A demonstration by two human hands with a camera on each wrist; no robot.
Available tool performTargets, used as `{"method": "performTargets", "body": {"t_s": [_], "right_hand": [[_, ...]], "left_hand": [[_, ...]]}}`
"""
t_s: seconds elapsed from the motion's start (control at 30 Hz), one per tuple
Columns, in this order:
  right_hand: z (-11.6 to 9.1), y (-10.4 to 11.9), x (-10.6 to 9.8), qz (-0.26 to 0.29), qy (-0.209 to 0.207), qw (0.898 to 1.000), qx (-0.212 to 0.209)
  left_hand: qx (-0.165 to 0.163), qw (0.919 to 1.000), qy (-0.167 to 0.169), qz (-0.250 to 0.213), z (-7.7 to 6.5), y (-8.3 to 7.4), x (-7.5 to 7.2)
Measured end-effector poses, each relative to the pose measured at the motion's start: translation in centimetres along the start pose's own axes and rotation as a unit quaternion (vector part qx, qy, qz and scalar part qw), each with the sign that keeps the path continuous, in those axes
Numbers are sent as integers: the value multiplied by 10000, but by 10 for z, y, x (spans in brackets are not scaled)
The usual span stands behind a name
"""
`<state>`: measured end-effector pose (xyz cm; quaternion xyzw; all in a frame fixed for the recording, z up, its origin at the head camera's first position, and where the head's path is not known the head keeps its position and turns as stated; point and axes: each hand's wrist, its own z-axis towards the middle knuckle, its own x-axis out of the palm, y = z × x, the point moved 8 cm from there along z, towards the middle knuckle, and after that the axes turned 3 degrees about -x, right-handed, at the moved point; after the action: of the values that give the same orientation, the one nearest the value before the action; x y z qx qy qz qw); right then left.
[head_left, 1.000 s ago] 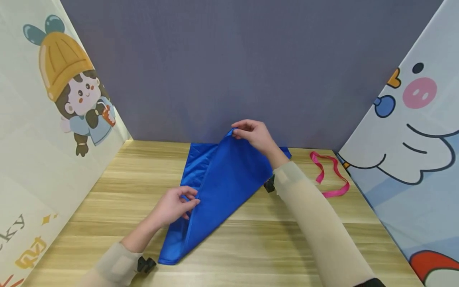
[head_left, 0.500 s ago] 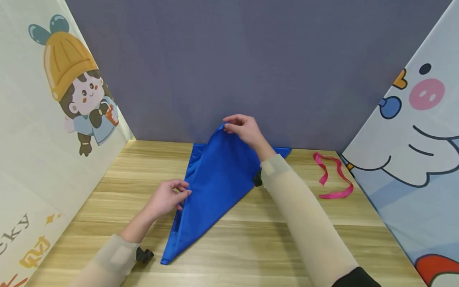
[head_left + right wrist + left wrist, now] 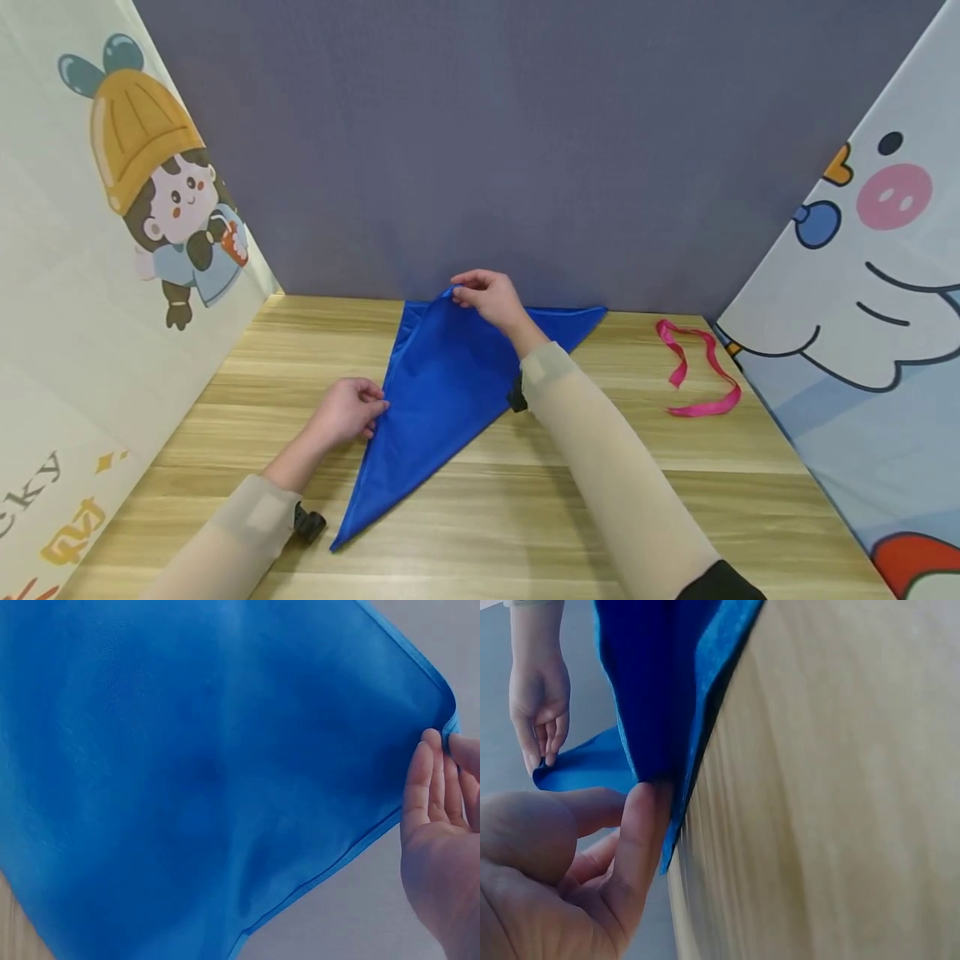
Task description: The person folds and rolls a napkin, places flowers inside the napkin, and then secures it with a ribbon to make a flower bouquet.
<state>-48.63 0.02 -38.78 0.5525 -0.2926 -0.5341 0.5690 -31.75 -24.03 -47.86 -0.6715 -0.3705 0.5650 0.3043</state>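
Observation:
A blue cloth, folded corner to corner into a triangle, lies on the wooden table. At its far left corner my right hand pinches the tip of the upper layer between thumb and fingers, as the right wrist view shows on the cloth. That tip is lifted a little, with the lower layer showing beneath. My left hand is at the middle of the left side. In the left wrist view, the thumb and forefinger of this hand pinch the edge of the cloth's upper layer.
A pink ribbon lies in a loose curve on the right of the wooden table. Behind the table stands a grey wall. Printed cartoon panels flank it, one left and one right.
My right hand has moved left and down with the cloth's corner, and the upper layer now nearly covers the lower one. My left hand has shifted slightly left along with the edge.

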Motion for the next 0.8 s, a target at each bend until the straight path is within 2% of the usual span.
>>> {"method": "performTargets", "body": {"t_s": [0.3, 0.5, 0.6, 0.67, 0.7, 0.8], "right_hand": [[8, 1, 13, 48, 78, 9999, 113], [13, 4, 29, 48, 760, 9965, 335], [8, -7, 30, -588, 1108, 9912, 416], [1, -17, 29, -1327, 1352, 9809, 436], [-3, -24, 29, -1754, 1498, 9720, 448], [-18, -42, 28, -2942, 2054, 9320, 514]], "left_hand": [[-426, 9991, -4, -2, 8, 5, 2], [-631, 9978, -16, 189, 9, 9, 0], [-599, 9979, 0, 265, 10, 9, 0], [-564, 9979, 22, 305, 10, 9, 0], [-572, 9978, 27, 323, 10, 9, 0], [-558, 9976, 50, 413, 10, 10, 0]]}}
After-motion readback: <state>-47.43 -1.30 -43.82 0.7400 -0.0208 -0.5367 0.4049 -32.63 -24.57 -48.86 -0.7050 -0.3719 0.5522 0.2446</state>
